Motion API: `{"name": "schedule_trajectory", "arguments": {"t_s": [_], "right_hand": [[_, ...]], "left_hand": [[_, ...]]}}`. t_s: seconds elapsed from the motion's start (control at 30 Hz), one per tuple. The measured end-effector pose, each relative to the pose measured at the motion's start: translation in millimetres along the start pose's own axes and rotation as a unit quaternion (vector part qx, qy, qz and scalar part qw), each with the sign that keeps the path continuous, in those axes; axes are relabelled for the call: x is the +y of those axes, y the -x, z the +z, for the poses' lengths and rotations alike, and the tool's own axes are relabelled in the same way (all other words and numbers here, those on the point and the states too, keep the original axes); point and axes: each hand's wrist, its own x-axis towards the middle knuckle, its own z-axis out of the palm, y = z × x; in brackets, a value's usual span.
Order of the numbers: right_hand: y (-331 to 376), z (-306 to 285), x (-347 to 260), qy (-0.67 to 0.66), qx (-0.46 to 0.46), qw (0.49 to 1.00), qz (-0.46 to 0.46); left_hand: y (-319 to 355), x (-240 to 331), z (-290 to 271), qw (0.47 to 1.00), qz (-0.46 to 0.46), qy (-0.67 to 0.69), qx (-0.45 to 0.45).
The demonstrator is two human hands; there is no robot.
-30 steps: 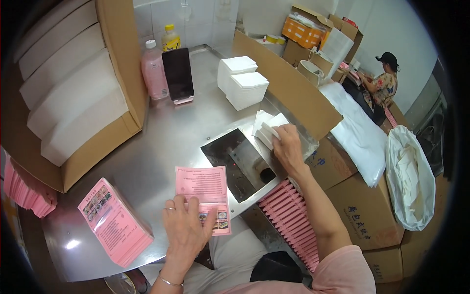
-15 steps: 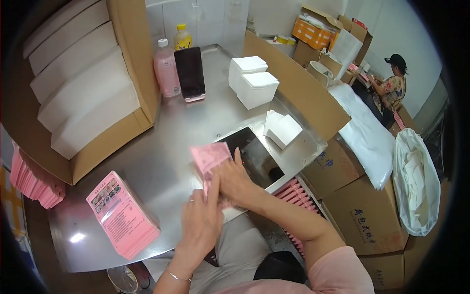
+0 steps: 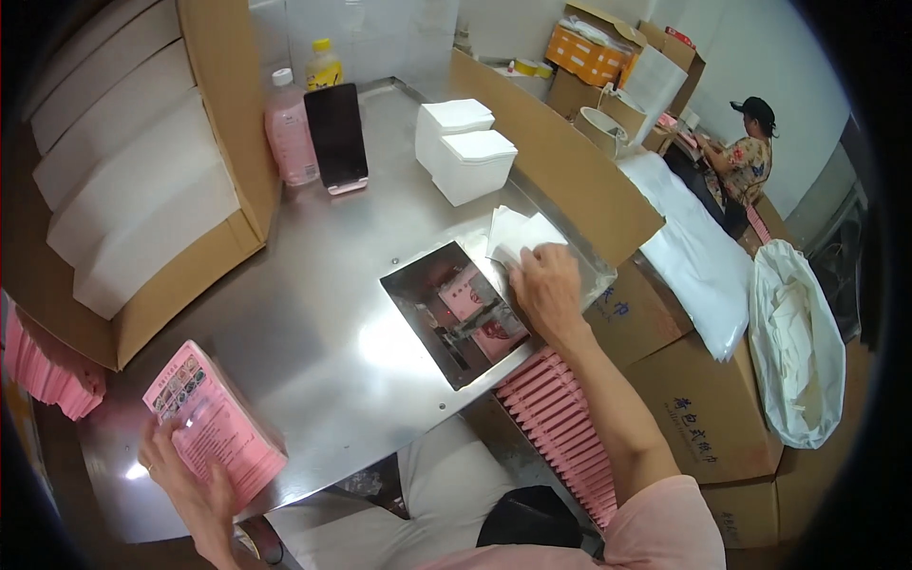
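Observation:
My right hand (image 3: 547,287) lies flat on a small pile of white paper sheets (image 3: 518,234) at the right edge of a square opening (image 3: 446,313) in the steel table (image 3: 313,285). A pink packet (image 3: 475,304) lies inside that opening. My left hand (image 3: 185,475) rests on a stack of pink printed packets (image 3: 214,423) at the near left corner of the table, fingers spread over its lower edge. Below the opening, a row of filled pink packets (image 3: 560,418) stands on edge.
Two stacks of white paper (image 3: 465,152) stand at the back, beside a dark phone (image 3: 335,138) on a stand, a pink bottle (image 3: 290,133) and a yellow one (image 3: 323,66). A cardboard box of white sheets (image 3: 133,180) sits left. Cartons, a white bag (image 3: 793,351) and another person (image 3: 741,161) are right.
Both hands were together on a pink packet at the opening. That packet now lies inside it; my right hand went to the white sheets, my left to the pink stack.

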Motion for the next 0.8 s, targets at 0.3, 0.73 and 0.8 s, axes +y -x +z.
{"name": "schedule_trajectory", "arguments": {"t_s": [0.3,0.73,0.8], "right_hand": [[-7,32,23,-0.110,0.020,0.994,0.021],[23,-17,-128,-0.208,-0.139,0.938,-0.240],[-7,-14,-157,-0.270,-0.194,0.919,-0.213]], "left_hand": [[2,-9,27,0.965,-0.037,0.208,-0.152],[22,112,88,0.950,0.190,0.130,-0.212],[16,129,95,0.953,0.154,0.191,-0.177]]}}
